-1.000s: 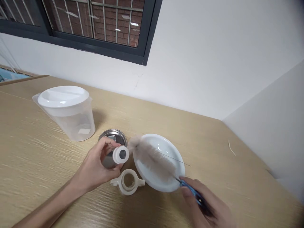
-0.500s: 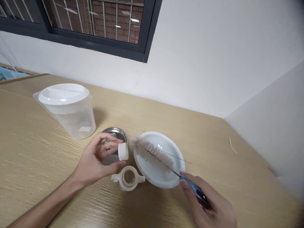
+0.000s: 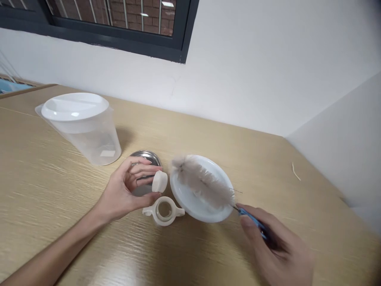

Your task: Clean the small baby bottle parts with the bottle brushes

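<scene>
Between the thumb and fingers of my left hand [image 3: 125,188] is a small white cap [image 3: 160,182]. My right hand [image 3: 276,242] grips the blue handle of a bottle brush [image 3: 205,184], whose pale bristles, blurred by motion, extend leftward over a white bowl [image 3: 208,216]. Just below the cap stands a cream-coloured bottle or cup with two side handles [image 3: 164,211], its round mouth facing up. Behind my left fingers a round metal dish [image 3: 145,154] is partly hidden. A thin wire-like rod [image 3: 237,191] sticks out past the bowl's right rim.
A translucent pitcher with a white lid [image 3: 86,127] stands on the wooden table [image 3: 190,131] at the left. A thin pale strip [image 3: 295,172] lies at the right. White walls and a dark-framed window [image 3: 119,37] border the table's far side.
My right hand has drawn the brush a little to the right, and its bristles have turned. The cap in my left hand has tilted. The whole view has shifted slightly.
</scene>
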A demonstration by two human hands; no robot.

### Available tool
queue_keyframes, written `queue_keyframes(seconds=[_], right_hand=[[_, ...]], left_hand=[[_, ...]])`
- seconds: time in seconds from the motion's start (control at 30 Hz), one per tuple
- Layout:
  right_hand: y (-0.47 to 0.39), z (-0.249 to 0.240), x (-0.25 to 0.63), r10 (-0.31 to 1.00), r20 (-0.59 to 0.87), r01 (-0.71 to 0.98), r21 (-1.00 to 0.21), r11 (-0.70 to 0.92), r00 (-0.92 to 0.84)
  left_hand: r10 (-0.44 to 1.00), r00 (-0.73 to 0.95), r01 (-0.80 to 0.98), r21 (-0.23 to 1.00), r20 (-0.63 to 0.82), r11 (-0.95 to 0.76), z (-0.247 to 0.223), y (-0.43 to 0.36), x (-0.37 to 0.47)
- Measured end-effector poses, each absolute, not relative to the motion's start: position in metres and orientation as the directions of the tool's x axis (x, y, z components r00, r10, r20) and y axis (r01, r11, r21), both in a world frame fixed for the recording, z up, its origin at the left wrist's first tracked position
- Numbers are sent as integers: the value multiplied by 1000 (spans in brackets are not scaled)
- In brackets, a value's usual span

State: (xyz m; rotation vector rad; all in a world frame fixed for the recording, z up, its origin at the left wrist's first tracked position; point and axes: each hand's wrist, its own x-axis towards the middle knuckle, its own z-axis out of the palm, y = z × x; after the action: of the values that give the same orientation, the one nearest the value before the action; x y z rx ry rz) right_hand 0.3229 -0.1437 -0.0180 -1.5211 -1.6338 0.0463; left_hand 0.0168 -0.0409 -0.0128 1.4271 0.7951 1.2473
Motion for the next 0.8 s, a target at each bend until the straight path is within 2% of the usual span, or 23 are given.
queue_keyframes(seconds=[0.13, 0.37, 0.47, 0.57, 0.7, 0.8], right_hand=[[-146, -19, 314, 834, 535, 757, -597, 263, 133], [-143, -19, 322, 803, 568, 801, -558, 214, 181], [-143, -20, 322, 810, 578, 801, -529, 281, 98], [-141, -20, 319, 809, 588, 809, -476, 345, 1], [-140, -21, 314, 802, 589, 836, -487, 252, 102], [-142, -26, 309, 795, 595, 826, -502, 257, 115]], left_hand=[[915, 261, -122, 950, 309, -287, -13, -40, 18], [923, 228, -68, 950, 311, -304, -14, -41, 18], [909, 214, -36, 933, 357, -358, -18, -39, 16], [892, 183, 69, 900, 413, -430, -23, -37, 12], [830, 210, 321, 766, 516, -557, -27, -37, 6], [809, 226, 378, 717, 543, -586, -28, -39, 3]])
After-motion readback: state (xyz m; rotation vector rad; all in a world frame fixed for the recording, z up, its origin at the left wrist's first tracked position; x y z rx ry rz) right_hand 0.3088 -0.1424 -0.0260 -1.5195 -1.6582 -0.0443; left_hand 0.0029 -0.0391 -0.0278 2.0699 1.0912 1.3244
